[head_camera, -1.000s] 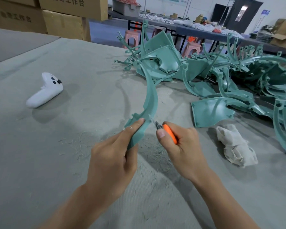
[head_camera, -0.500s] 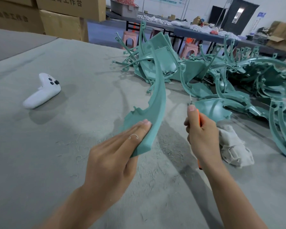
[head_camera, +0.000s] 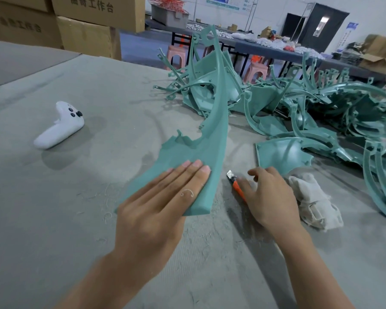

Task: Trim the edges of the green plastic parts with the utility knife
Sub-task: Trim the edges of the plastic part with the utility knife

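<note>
On table (head_camera: 87,230), just right of green part (head_camera: 201,148): utility knife (head_camera: 236,186), blade away, under right hand (head_camera: 270,199), fingers slack. Left hand (head_camera: 152,215) holds part's near end, fingers flat.

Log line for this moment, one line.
left hand: holds curved green part, fingers flat on top | right hand: fingers spread over utility knife on table | blade: off part

Teal-green plastic part (head_camera: 206,141), orange-handled utility knife (head_camera: 237,186), white controller (head_camera: 59,128) with black buttons, grey table (head_camera: 65,208), off-white cloth (head_camera: 314,202).
</note>
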